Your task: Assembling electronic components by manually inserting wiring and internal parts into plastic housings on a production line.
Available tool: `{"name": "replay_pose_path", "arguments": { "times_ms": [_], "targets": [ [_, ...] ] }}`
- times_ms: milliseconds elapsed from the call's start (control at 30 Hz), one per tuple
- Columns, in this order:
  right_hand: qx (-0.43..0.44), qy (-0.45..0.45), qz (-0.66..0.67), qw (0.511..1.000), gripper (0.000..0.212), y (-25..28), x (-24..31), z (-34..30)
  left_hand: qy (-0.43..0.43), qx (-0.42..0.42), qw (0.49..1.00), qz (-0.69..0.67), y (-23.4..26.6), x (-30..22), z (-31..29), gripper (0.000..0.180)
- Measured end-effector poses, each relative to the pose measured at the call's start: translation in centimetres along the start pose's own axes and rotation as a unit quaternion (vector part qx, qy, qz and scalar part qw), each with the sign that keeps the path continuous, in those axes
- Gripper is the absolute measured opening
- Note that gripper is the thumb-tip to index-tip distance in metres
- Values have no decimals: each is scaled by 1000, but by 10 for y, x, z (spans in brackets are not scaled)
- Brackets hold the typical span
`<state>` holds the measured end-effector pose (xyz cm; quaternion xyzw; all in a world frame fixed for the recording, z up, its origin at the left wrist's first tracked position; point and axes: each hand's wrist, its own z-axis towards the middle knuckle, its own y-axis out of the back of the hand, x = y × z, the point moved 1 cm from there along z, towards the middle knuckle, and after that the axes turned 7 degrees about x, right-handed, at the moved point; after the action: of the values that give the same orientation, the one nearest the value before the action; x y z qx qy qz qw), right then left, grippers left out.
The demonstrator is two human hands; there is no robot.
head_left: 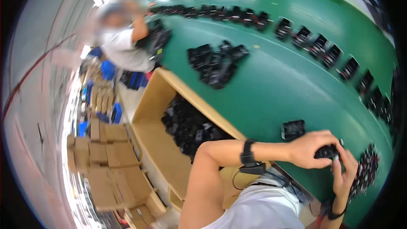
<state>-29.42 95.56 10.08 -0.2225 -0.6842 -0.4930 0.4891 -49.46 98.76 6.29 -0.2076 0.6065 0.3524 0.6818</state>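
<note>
Over the green table, at the lower right, my two hands meet around a small black plastic part (325, 152). My left hand (308, 147) curls over it from the left, fingers bent round its far side. My right hand (348, 170) closes on it from the right, with thumb and fingertips at its edge. Fine detail on the part is blurred. Just beyond my left hand lies a black box-like housing (293, 129). Beside my right hand is a heap of small dark pieces (365, 171) with light and reddish bits.
A cardboard box (148, 121) holding many black parts stands left of the table (258, 85). Black parts form a pile (216, 65) mid-table, and a long row of black units (301, 37) curves along the far side. Another person (123, 44) works at far left; flattened cartons (114, 165) lie below.
</note>
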Motion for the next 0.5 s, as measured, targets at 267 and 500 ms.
{"name": "replay_pose_path", "arguments": {
  "times_ms": [267,500],
  "targets": [
    [-91,46,42,994,28,-22,-24,-14,-30,-19,999,10,-4,2,-9,32],
    [-50,95,-35,994,23,-9,-36,-5,-54,-55,992,98,-6,3,-12,29]
  ]
}}
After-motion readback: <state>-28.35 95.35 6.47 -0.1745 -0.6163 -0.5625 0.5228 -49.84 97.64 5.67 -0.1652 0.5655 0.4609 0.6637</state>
